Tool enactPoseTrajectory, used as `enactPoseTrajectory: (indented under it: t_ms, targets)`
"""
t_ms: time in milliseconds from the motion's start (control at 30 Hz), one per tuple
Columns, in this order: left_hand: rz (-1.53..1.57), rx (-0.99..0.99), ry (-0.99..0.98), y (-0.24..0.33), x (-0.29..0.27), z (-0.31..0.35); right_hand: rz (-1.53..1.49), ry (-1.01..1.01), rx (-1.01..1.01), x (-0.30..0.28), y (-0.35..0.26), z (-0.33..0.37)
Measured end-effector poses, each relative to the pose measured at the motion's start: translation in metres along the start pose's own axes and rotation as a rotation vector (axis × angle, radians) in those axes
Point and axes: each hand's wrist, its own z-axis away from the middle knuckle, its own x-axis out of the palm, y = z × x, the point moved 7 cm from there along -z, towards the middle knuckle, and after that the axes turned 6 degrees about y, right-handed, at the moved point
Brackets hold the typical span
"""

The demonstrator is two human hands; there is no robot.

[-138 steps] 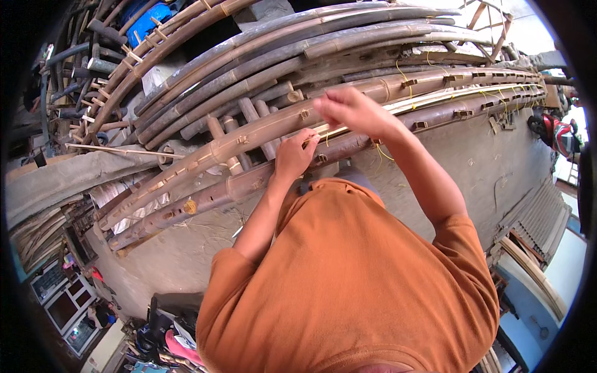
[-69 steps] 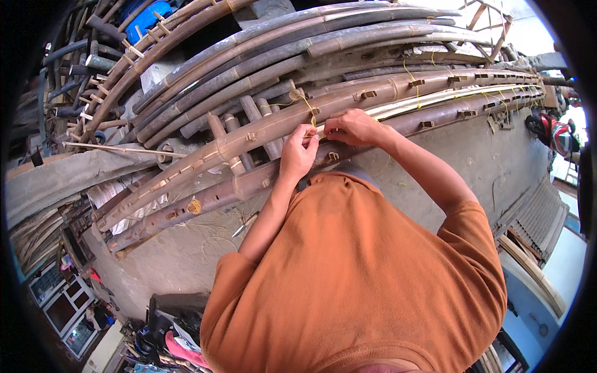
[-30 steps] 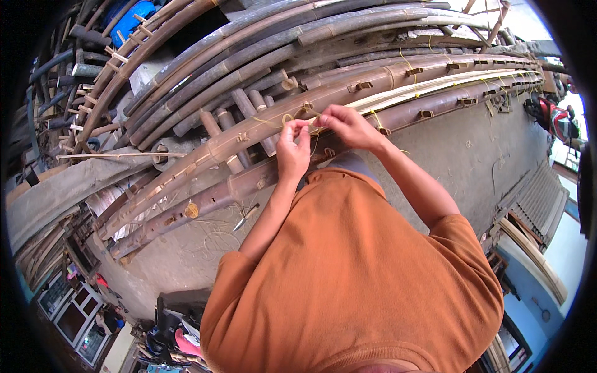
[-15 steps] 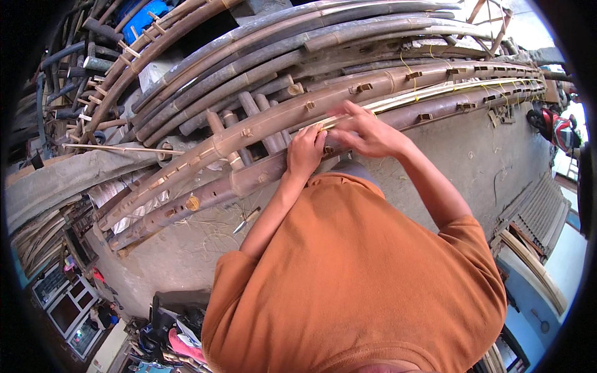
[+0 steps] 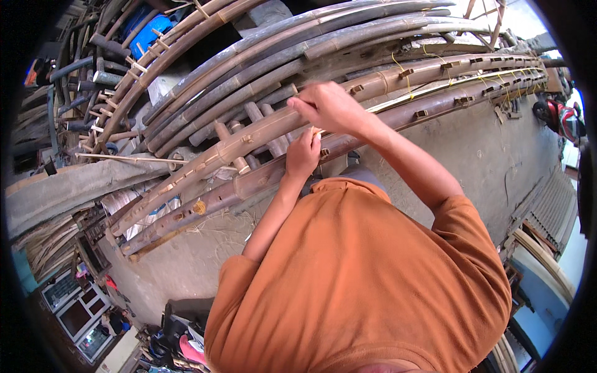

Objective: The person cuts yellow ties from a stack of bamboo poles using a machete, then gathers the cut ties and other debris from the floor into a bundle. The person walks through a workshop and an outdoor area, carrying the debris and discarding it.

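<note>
My left hand [image 5: 303,153] is closed at the end of a bundle of pale bamboo strips [image 5: 404,98], above the near bamboo pole [image 5: 398,118]. A small yellowish tip shows at its fingertips. My right hand [image 5: 336,105] is raised just above and beyond the left, over the far bamboo pole [image 5: 225,150]. Its fingers are curled together and slightly blurred; what they hold, if anything, cannot be made out. Both long brown poles have slots with short pegs in them. The strips run between the poles, with yellow ties [image 5: 507,90] around them toward the right end.
Several grey bamboo poles [image 5: 261,65] are stacked beyond the work. A curved pole with pegs [image 5: 140,69] stands at the far left beside a blue object [image 5: 149,34]. A red motorcycle [image 5: 563,127] is at the right. Corrugated sheets [image 5: 547,199] lean below it.
My right hand has risen and swung left, away from the strips and across the far pole. The left hand stays at nearly the same place. The view has shifted slightly.
</note>
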Motion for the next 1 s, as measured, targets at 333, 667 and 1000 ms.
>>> enactPoseTrajectory:
  t_ms: [333, 667, 1000]
  targets:
    - [0.143, 0.074, -0.077, 0.0, -0.004, -0.001, -1.326, 0.116, 0.648, -0.016, 0.07, 0.019]
    - [0.183, -0.149, -0.017, -0.01, -0.009, -0.009, 0.027, -0.258, -0.121, 0.02, 0.068, 0.037]
    - [0.13, -0.118, -0.171, -0.028, -0.006, -0.015, 0.293, -0.63, -0.053, 0.084, 0.096, 0.058]
